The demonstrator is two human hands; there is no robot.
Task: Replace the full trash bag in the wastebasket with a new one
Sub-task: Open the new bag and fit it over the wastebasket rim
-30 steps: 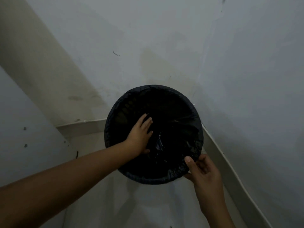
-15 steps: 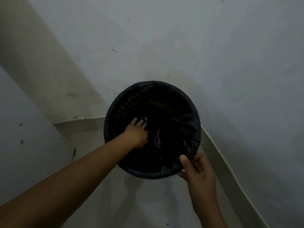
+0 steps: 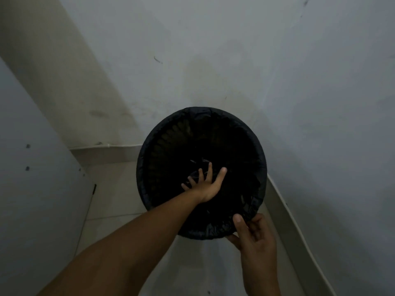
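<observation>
Dim corner, pale walls, tiled floor. We see basket on floor, black bag folded over rim. Left hand inside, fingers spread, pressing bag down. Right hand pinches bag at near rim. Likely final fitting; old bag unseen.

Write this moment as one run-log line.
left hand: spread inside bag, pressing | right hand: pinching bag edge at bin rim | bag: lining bin
</observation>
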